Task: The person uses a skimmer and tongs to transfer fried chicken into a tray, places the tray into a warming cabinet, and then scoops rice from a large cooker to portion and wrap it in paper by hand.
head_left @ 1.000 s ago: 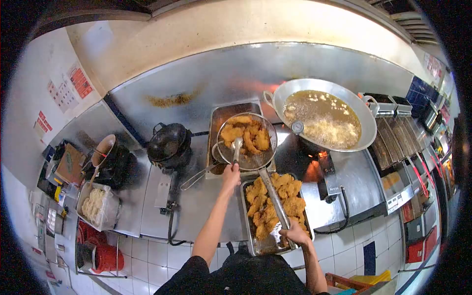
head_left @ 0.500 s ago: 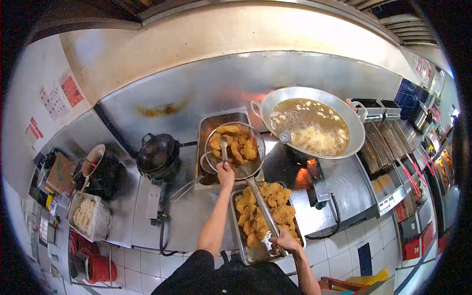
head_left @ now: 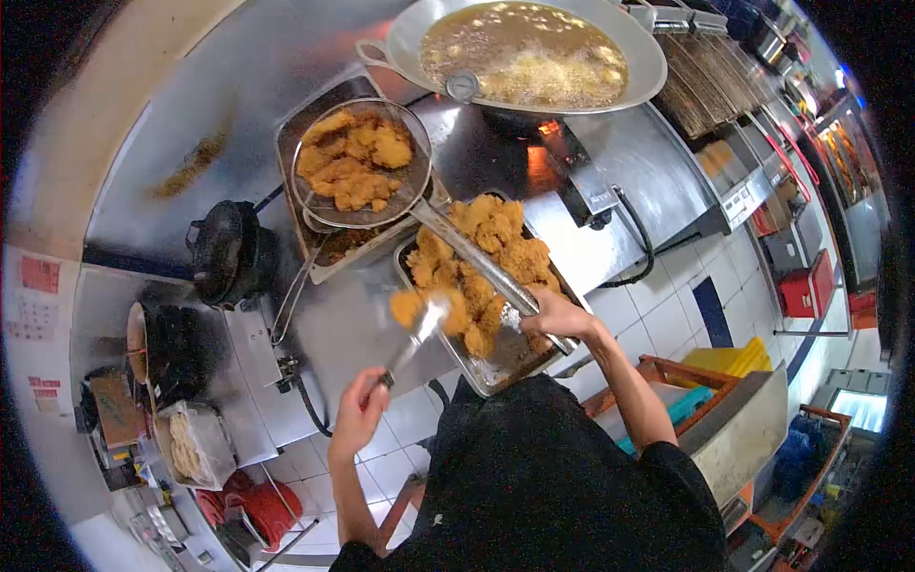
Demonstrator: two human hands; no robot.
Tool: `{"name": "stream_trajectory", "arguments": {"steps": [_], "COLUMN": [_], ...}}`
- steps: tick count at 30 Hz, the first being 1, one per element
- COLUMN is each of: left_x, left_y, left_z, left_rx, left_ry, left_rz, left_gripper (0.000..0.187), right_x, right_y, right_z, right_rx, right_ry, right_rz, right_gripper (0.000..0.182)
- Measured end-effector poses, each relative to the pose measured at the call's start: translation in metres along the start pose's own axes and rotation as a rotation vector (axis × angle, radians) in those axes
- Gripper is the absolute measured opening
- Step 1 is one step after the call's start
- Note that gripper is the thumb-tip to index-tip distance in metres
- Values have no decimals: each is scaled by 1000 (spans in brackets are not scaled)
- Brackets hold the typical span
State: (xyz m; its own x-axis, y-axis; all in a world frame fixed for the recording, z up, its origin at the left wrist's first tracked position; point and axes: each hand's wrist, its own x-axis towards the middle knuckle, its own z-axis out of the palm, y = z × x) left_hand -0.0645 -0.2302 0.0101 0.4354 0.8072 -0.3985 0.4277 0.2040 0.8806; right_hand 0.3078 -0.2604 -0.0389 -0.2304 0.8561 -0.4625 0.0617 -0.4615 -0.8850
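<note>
Tongs (head_left: 408, 349) had swung out of the strainer (head_left: 408, 194) since 0.5 s earlier, and their tips were now over the left edge of the metal tray (head_left: 496, 369). Pretty blurry there: a fried piece (head_left: 407, 308) sat right at the tips, but I couldn't tell if it was actually pinched. Left hand (head_left: 359, 412) was closed around the tongs' back end. Right hand (head_left: 558, 317) was wrapped around the strainer's long handle (head_left: 467, 250), which crossed above the tray. More golden fried pieces (head_left: 479, 312) were heaped in that tray, with some bare metal at the near end, and another batch (head_left: 353, 167) lay in the strainer bowl. That bowl was over a metal pan (head_left: 379, 241) with dark crumbs (head_left: 343, 250) in it. Farther back, a big wok (head_left: 648, 69) of bubbling oil (head_left: 524, 48) had a dial thermometer (head_left: 462, 86) at its rim and flame (head_left: 549, 127) under it. Off to the left stood a black pan (head_left: 227, 253).
</note>
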Motion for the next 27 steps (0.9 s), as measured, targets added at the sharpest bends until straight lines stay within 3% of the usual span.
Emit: {"name": "stream_trajectory", "arguments": {"steps": [1,3,5,7,9,11,14,15,17,18,22,24,25,27], "left_x": [-1,-4,15,39,68,95,121,117,91,81,42,32,36,60], "left_y": [1,2,13,25,25,46,70,78,100,102,110,111,106,84], "left_z": [2,12,23,37,55,77,91,86,72,60,2,-20,-28,-42], "left_rx": [-2,169,312,660,877,1069,1168,1176,1091,1071,953,724,721,618], "left_ry": [-4,-201,-234,-421,-454,-441,-462,-449,-313,-258,-99,73,90,337], "left_rz": [-7,-29,-6,48,240,236,268,272,245,273,200,54,52,100], "left_gripper": [22,17,18,22,27,22,21,21,19,18,20,26,26,30], "right_x": [3,11,9,9,18,10,14,0,11,11,10,12,13,15], "right_y": [7,21,12,15,33,15,24,-8,18,13,14,19,21,26], "right_z": [-2,-4,-5,-4,-2,2,4,10,6,8,12,13,11,10], "right_rx": [4,-63,-44,-28,-77,-38,-41,-19,-178,-121,-54,-83,-92,-23], "right_ry": [0,15,-39,-24,25,14,17,5,77,44,34,60,50,23], "right_rz": [8,-43,17,0,-131,-28,-84,-5,-114,-114,-35,-12,-21,-68], "right_gripper": [38,37,39,38,38,35,30,26,28,39,43,45,45,44]}}
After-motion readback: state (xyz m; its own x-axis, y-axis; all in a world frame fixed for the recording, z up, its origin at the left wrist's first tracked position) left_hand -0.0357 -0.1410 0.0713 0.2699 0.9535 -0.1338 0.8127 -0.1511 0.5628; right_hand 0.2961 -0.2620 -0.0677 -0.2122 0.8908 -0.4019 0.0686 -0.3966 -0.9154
